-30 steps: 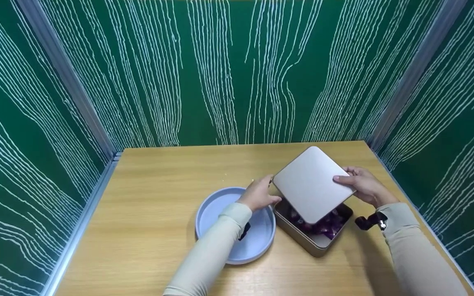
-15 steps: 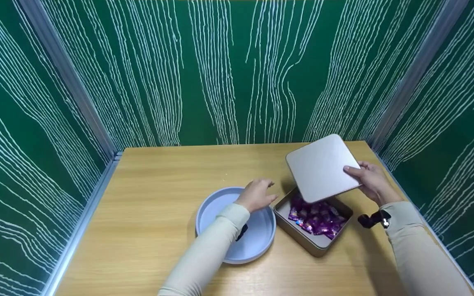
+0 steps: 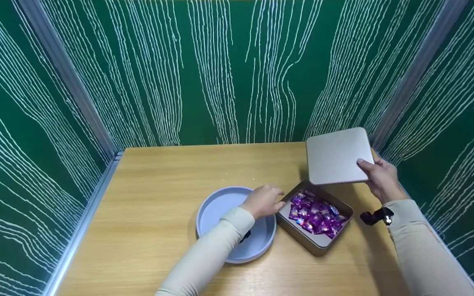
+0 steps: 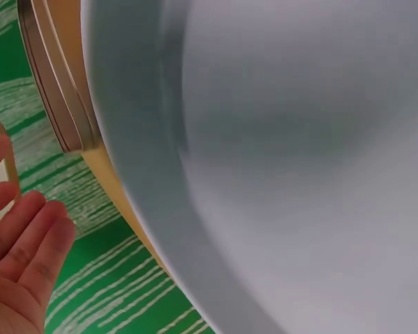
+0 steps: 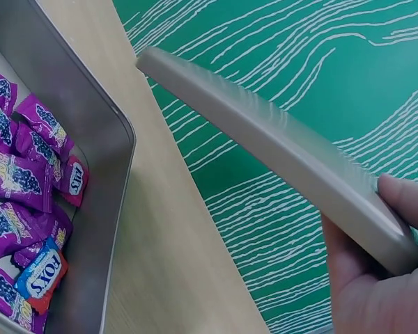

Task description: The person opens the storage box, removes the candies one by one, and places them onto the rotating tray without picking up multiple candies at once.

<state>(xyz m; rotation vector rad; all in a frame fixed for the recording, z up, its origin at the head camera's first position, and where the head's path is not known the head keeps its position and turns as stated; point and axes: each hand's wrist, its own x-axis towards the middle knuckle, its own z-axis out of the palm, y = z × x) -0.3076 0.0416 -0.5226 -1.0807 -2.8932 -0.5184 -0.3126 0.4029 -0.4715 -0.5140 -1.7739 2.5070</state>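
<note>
My right hand (image 3: 385, 179) pinches a square silver tin lid (image 3: 338, 156) at its near right corner, thumb on top and fingers beneath. The lid is held up behind the tin box (image 3: 303, 236), tilted in the right wrist view. Inside the box lie several purple-wrapped candies (image 3: 315, 213) with grapes printed on them, and a blue and red FOX'S candy (image 5: 43, 275) among them. My left hand (image 3: 263, 200) hovers over the right rim of a light blue round plate (image 3: 216, 201), fingers relaxed and pointing at the box's left corner. It holds nothing.
A wooden table (image 3: 154, 213) bears the plate and the box side by side. Green panels (image 3: 208, 82) with white wavy lines stand behind and on both sides, joined by metal posts (image 3: 418, 61).
The lid has moved right and away from over the box in my right hand, uncovering the candies. My left hand has come off the lid and stays near the box's left corner.
</note>
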